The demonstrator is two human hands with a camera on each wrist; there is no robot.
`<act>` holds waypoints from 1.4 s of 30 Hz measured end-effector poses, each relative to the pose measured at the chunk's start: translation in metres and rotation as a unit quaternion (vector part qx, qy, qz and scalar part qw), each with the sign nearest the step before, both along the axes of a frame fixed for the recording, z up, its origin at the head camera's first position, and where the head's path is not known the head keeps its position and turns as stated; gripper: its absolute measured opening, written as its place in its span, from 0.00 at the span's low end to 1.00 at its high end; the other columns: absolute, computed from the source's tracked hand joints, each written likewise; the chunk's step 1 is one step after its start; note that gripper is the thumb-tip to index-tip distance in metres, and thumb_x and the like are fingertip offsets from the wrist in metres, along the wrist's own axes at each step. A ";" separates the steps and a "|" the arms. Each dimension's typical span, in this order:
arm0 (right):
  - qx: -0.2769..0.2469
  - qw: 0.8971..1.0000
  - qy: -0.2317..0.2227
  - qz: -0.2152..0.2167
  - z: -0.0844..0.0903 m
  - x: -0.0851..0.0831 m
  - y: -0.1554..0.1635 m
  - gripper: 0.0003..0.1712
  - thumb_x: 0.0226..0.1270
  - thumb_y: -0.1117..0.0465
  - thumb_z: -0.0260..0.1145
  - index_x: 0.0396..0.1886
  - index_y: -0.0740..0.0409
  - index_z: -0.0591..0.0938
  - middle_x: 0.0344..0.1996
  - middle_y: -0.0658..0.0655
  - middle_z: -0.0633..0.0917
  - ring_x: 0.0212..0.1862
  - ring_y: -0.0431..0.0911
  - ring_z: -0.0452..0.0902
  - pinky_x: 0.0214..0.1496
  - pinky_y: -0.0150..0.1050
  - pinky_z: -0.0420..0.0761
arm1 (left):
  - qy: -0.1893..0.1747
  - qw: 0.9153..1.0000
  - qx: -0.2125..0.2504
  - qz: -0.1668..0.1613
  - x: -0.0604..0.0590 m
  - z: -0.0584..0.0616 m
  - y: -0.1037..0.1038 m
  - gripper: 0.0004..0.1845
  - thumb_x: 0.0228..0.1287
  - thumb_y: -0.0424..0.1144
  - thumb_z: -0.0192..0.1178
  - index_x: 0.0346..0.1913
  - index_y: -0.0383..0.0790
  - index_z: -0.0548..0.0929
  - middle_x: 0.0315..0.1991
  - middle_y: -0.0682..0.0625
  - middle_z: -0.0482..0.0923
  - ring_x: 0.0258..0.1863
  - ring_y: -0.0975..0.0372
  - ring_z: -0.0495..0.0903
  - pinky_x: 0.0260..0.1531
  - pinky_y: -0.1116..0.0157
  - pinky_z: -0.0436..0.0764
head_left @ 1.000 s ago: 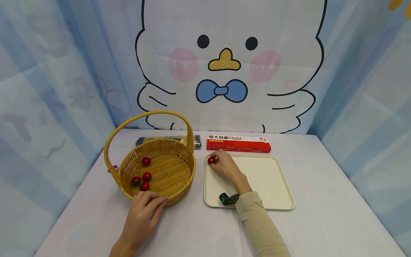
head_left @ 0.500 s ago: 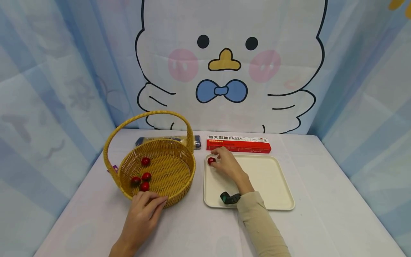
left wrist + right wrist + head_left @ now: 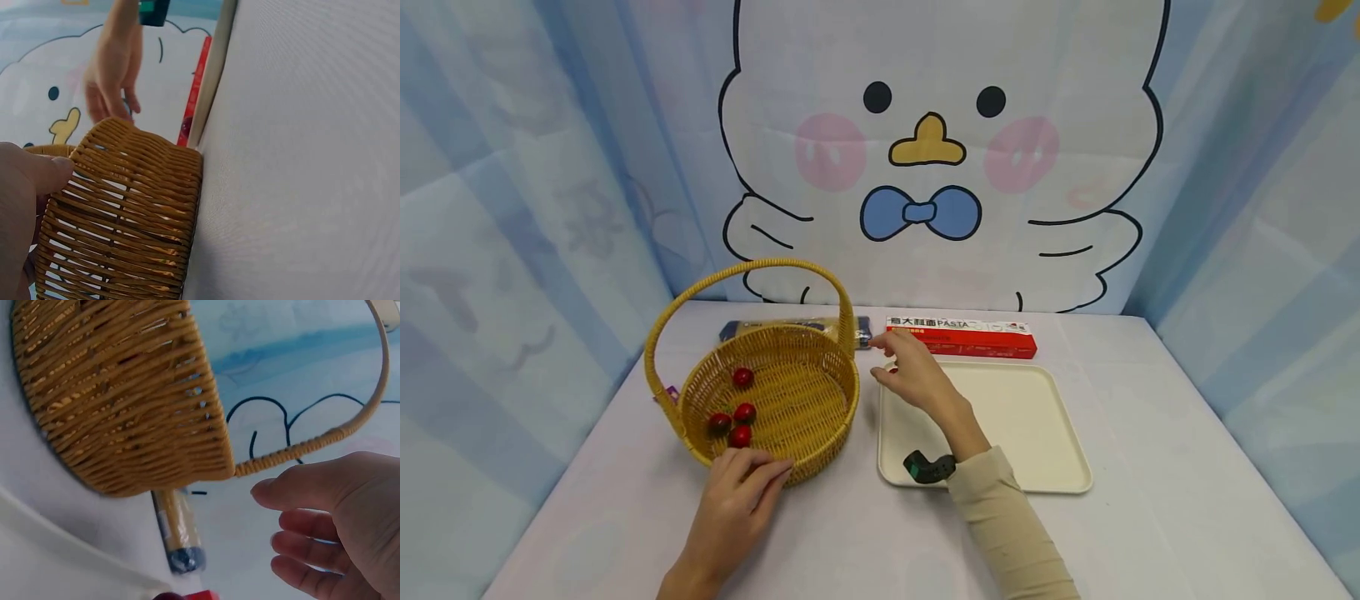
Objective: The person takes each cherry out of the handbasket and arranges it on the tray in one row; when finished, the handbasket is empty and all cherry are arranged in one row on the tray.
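Above the far left corner of the cream rectangular plastic tray [image 3: 1045, 433], the right hand [image 3: 917, 377] hovers with fingers loosely spread and holding nothing. Just under its fingers a small red cherry tomato [image 3: 185, 127] lies in that tray corner; the head view shows only a sliver of it, the left wrist view shows it against the tray rim. The left hand [image 3: 736, 500] rests its relaxed fingers on the near rim of the round yellow wicker basket [image 3: 820, 417] with an arched handle, near the worktop's left edge.

Risk, as I judge it: the tomato is round and the tray smooth, so a brush from the hovering fingers could send it rolling across the tray or over the low rim onto the worktop. A pull on the basket rim could tip it and shift its load.

Counts: four red tomatoes [image 3: 741, 412] in the basket, one in the tray. One red pasta box [image 3: 961, 336] and one yellow-and-blue packet [image 3: 177, 531] lie along the far edge.
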State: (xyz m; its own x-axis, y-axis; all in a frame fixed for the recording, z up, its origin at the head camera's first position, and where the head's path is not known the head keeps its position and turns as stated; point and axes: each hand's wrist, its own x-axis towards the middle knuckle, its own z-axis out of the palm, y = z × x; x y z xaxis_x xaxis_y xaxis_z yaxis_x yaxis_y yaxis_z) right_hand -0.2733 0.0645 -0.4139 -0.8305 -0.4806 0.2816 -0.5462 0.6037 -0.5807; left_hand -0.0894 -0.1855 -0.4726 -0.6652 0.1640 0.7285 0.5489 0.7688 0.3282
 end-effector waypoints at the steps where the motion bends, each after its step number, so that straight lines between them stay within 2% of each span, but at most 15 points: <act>1: -0.003 1.000 0.004 0.008 0.003 0.002 -0.003 0.21 0.64 0.64 0.70 0.57 0.59 0.81 0.53 0.59 0.81 0.54 0.54 0.79 0.55 0.46 0.82 | 0.000 1.000 -0.001 0.002 0.000 0.000 0.000 0.18 0.75 0.48 0.56 0.39 0.39 0.91 0.36 0.53 0.80 0.39 0.61 0.73 0.44 0.67 0.65; 5: -0.006 0.999 0.018 0.037 0.015 0.010 -0.018 0.21 0.64 0.65 0.71 0.57 0.60 0.80 0.51 0.58 0.81 0.53 0.52 0.79 0.56 0.44 0.82 | 0.004 1.000 -0.005 0.007 0.001 0.000 0.000 0.14 0.73 0.44 0.59 0.39 0.38 0.91 0.36 0.53 0.80 0.39 0.60 0.73 0.45 0.67 0.66; 11: 0.024 0.996 0.027 0.086 0.024 0.016 -0.046 0.23 0.66 0.63 0.70 0.60 0.60 0.79 0.55 0.58 0.81 0.55 0.52 0.79 0.58 0.44 0.81 | 0.023 0.999 -0.011 0.019 0.001 0.002 0.000 0.24 0.77 0.50 0.51 0.37 0.37 0.91 0.34 0.51 0.80 0.37 0.59 0.74 0.45 0.66 0.66; 16: 0.071 0.990 0.005 0.120 0.022 0.014 -0.070 0.25 0.67 0.60 0.70 0.62 0.58 0.78 0.60 0.56 0.80 0.61 0.50 0.77 0.65 0.44 0.77 | 0.045 0.998 -0.022 0.030 0.000 0.004 0.001 0.27 0.78 0.53 0.49 0.34 0.36 0.90 0.32 0.50 0.81 0.36 0.59 0.74 0.44 0.65 0.65; 28: 0.176 0.963 -0.021 0.203 -0.002 0.022 -0.120 0.28 0.67 0.54 0.71 0.65 0.52 0.78 0.63 0.51 0.78 0.64 0.43 0.75 0.67 0.35 0.74 | 0.026 0.998 -0.034 0.049 0.000 0.001 0.000 0.31 0.77 0.58 0.44 0.35 0.39 0.91 0.32 0.51 0.81 0.36 0.59 0.74 0.44 0.66 0.64; 37: 0.201 0.941 -0.015 0.273 -0.008 0.036 -0.143 0.27 0.65 0.55 0.73 0.64 0.49 0.79 0.62 0.48 0.80 0.65 0.41 0.74 0.68 0.32 0.72 | 0.062 0.997 -0.026 0.042 -0.001 0.000 0.000 0.30 0.77 0.56 0.47 0.34 0.37 0.91 0.30 0.51 0.81 0.34 0.59 0.74 0.42 0.65 0.64; 42: 0.212 0.932 -0.019 0.293 -0.009 0.040 -0.151 0.24 0.67 0.55 0.71 0.62 0.47 0.80 0.63 0.46 0.79 0.66 0.39 0.73 0.68 0.30 0.71 | 0.073 0.996 -0.024 0.036 -0.002 0.000 0.000 0.27 0.77 0.53 0.50 0.33 0.37 0.91 0.30 0.51 0.81 0.34 0.59 0.74 0.41 0.65 0.64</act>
